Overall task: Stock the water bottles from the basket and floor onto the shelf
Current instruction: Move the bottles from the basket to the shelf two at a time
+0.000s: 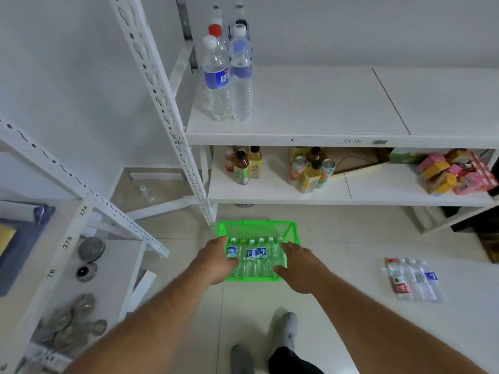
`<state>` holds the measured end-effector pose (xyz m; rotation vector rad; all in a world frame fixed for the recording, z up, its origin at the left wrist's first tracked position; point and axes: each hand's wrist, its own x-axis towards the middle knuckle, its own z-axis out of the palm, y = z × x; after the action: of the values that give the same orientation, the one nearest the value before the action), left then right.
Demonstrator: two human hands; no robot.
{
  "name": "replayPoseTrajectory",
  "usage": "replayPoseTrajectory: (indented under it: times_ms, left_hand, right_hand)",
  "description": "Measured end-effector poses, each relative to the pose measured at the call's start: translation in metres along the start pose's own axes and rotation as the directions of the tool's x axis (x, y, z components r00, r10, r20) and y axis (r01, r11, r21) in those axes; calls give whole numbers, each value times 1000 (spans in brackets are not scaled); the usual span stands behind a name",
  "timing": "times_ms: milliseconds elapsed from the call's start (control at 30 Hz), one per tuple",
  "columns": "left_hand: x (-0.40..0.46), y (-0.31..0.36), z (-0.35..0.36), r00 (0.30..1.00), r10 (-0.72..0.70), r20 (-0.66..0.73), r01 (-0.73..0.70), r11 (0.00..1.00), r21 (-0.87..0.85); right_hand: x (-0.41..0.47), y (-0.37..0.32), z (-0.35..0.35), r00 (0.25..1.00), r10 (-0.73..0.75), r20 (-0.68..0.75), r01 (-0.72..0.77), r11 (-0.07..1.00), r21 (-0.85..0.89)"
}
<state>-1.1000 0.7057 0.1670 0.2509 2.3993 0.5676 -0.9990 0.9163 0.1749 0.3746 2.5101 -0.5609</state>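
Note:
A green plastic basket (259,228) stands on the floor below the shelf and holds several small water bottles (255,259) lying side by side. My left hand (217,261) reaches over the basket's left side, fingers relaxed beside the leftmost bottle. My right hand (297,267) hovers over the basket's right side, fingers straight. A few more water bottles (413,279) lie on the floor to the right. Several tall water bottles (229,76) stand at the left end of the upper shelf board (324,109).
The lower shelf (270,190) carries juice bottles, cans (310,168) and pink and yellow packets (453,171). A second rack (67,252) with jars stands at the left. One small bottle (145,193) lies on the floor behind the upright. My feet are below the basket.

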Motion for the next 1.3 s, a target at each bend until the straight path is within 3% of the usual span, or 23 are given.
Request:
replayPoseTrajectory:
  times_ms: [167, 467, 767, 1300]
  left_hand:
    - [20, -13, 20, 999, -34, 40, 37, 998, -58]
    - [75, -20, 57, 973, -212, 94, 224, 964, -145]
    - [155, -26, 106, 959, -246, 140, 270, 944, -189]
    - [346, -127, 255, 940, -315, 134, 338, 913, -227]
  right_hand:
    - [24, 9, 18, 997, 32, 64, -35, 998, 51]
    - [97, 51, 42, 981, 66, 182, -99, 979, 179]
    - [195, 95, 73, 960, 116, 254, -181, 951, 250]
    - [385, 138, 254, 920, 237, 312, -344, 871, 351]
